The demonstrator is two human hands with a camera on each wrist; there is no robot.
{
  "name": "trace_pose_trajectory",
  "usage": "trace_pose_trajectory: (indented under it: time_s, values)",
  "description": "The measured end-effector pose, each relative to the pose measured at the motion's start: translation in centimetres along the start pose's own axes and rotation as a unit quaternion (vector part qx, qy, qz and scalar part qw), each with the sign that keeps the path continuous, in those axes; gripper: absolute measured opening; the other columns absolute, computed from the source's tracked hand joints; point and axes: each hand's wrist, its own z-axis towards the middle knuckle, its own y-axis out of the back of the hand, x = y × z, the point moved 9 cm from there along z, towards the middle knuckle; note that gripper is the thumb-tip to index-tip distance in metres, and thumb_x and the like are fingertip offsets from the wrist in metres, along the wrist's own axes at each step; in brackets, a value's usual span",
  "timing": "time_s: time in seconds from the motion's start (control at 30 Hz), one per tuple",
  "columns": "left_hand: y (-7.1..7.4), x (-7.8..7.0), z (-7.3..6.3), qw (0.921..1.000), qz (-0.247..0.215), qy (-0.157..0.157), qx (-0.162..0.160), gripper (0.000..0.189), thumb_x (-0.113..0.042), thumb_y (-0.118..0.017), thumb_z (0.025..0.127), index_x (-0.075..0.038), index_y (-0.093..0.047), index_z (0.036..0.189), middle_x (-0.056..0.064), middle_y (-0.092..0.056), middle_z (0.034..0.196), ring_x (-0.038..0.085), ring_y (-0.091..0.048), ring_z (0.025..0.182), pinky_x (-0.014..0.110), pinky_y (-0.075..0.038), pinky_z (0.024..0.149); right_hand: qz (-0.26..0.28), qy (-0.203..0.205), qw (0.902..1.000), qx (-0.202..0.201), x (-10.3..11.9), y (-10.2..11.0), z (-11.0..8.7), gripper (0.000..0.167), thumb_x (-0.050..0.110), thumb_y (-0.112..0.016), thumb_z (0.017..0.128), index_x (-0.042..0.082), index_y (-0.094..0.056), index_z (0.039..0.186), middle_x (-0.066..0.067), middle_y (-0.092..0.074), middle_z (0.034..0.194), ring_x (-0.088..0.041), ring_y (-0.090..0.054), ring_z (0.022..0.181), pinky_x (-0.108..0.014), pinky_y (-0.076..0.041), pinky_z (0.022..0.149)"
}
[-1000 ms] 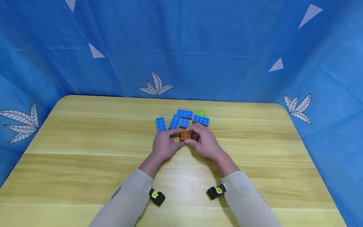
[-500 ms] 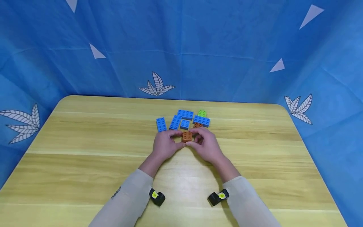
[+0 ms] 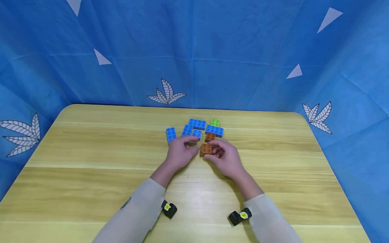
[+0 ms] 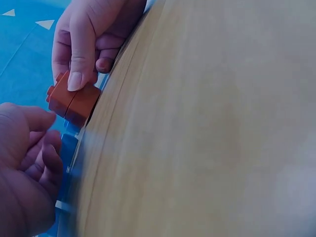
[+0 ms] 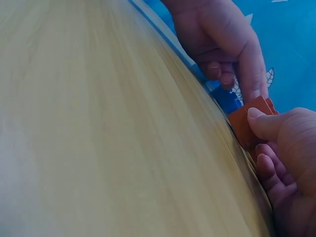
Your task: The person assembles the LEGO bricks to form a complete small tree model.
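Two orange-brown toy bricks are stacked one on the other, with the seam between them showing in the left wrist view. My right hand pinches this stack between thumb and fingers, the thumb lying across its side. Just left of it, my left hand is apart from the bricks, fingers loosely bent and nothing between them. Another brown brick sits right behind the stack in the head view. Behind the left hand's fingers lie a small blue brick and a partly covered long blue brick.
Further back on the wooden table are a long blue brick, another blue brick and a green brick. One more blue brick lies to the left. A blue curtain hangs behind the table.
My left hand has let go of the orange-brown bricks. The right hand has drawn them slightly right and nearer, and the brown brick behind has come into view.
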Motion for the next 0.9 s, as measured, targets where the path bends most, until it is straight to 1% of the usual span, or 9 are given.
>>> trace_pose_trajectory:
  time_s: [0.13, 0.23, 0.33, 0.43, 0.57, 0.67, 0.77, 0.9]
  values:
    - [-0.4, -0.5, 0.7, 0.9998, -0.02, -0.005, 0.004, 0.027, -0.017, -0.079, 0.089, -0.009, -0.075, 0.114, 0.0, -0.072, 0.105, 0.017, -0.054, 0.064, 0.028, -0.044, 0.056, 0.004, 0.0, 1.0, 0.0, -0.1, 0.4, -0.2, 0.038, 0.006, -0.084, 0.081, 0.007, -0.068, 0.115, -0.006, -0.06, 0.091, -0.021, -0.058, 0.075, -0.03, -0.051, 0.065]
    - [-0.6, -0.6, 1.3, 0.9998, -0.019, -0.002, 0.011, 0.027, -0.018, -0.078, 0.089, -0.009, -0.075, 0.115, 0.0, -0.072, 0.106, 0.016, -0.054, 0.066, 0.028, -0.044, 0.057, 0.008, -0.007, 0.9999, 0.001, -0.3, 0.5, -0.2, 0.038, 0.006, -0.085, 0.081, 0.006, -0.068, 0.115, -0.007, -0.06, 0.091, -0.021, -0.058, 0.075, -0.029, -0.051, 0.065]
    - [-0.9, -0.7, 1.9, 0.9998, -0.015, 0.001, 0.017, 0.027, -0.019, -0.078, 0.09, -0.01, -0.074, 0.115, 0.001, -0.072, 0.106, 0.017, -0.054, 0.063, 0.028, -0.045, 0.056, 0.014, -0.014, 0.9998, 0.0, -0.4, 0.7, -0.2, 0.038, 0.005, -0.085, 0.08, 0.005, -0.068, 0.115, -0.008, -0.06, 0.09, -0.021, -0.058, 0.075, -0.027, -0.051, 0.065]
    - [-1.5, -0.7, 2.5, 0.9993, -0.02, 0.007, 0.031, 0.029, -0.02, -0.077, 0.091, -0.01, -0.073, 0.118, 0.001, -0.071, 0.108, 0.017, -0.056, 0.06, 0.029, -0.048, 0.055, 0.017, -0.015, 0.9997, -0.002, -0.4, 0.9, -0.3, 0.038, 0.003, -0.084, 0.08, 0.004, -0.068, 0.114, -0.008, -0.061, 0.089, -0.022, -0.058, 0.075, -0.026, -0.05, 0.064]
    - [-2.4, -0.7, 3.1, 0.9982, -0.018, 0.014, 0.055, 0.033, -0.021, -0.076, 0.091, -0.011, -0.071, 0.122, 0.001, -0.069, 0.114, 0.014, -0.062, 0.063, 0.028, -0.053, 0.059, 0.022, -0.013, 0.9997, 0.0, -0.6, 1.1, -0.5, 0.037, 0.002, -0.083, 0.081, 0.003, -0.068, 0.114, -0.007, -0.061, 0.089, -0.022, -0.057, 0.075, -0.026, -0.05, 0.064]
    - [-2.8, -0.8, 3.5, 0.9976, -0.01, 0.015, 0.067, 0.034, -0.02, -0.076, 0.092, -0.011, -0.07, 0.124, 0.001, -0.068, 0.118, 0.012, -0.064, 0.065, 0.027, -0.053, 0.063, 0.026, -0.017, 0.9995, 0.002, -0.7, 1.2, -0.6, 0.037, 0.002, -0.083, 0.081, 0.003, -0.068, 0.115, -0.007, -0.061, 0.089, -0.023, -0.057, 0.075, -0.026, -0.049, 0.064]
    - [-3.1, -0.9, 3.8, 0.9971, -0.008, 0.017, 0.074, 0.034, -0.018, -0.075, 0.092, -0.011, -0.07, 0.125, 0.003, -0.068, 0.119, 0.013, -0.065, 0.062, 0.028, -0.054, 0.061, 0.03, -0.026, 0.9992, 0.002, -0.9, 1.3, -0.6, 0.037, 0.002, -0.083, 0.081, 0.003, -0.068, 0.115, -0.007, -0.061, 0.088, -0.022, -0.057, 0.074, -0.026, -0.05, 0.064]
    - [-3.3, -1.1, 4.1, 0.9966, -0.01, 0.012, 0.081, 0.031, -0.014, -0.071, 0.095, -0.01, -0.07, 0.125, 0.004, -0.068, 0.114, 0.015, -0.065, 0.058, 0.029, -0.053, 0.058, 0.037, -0.036, 0.9987, 0.004, -1.1, 1.5, -0.6, 0.038, 0.002, -0.084, 0.08, 0.003, -0.068, 0.115, -0.008, -0.063, 0.087, -0.023, -0.058, 0.074, -0.026, -0.05, 0.063]
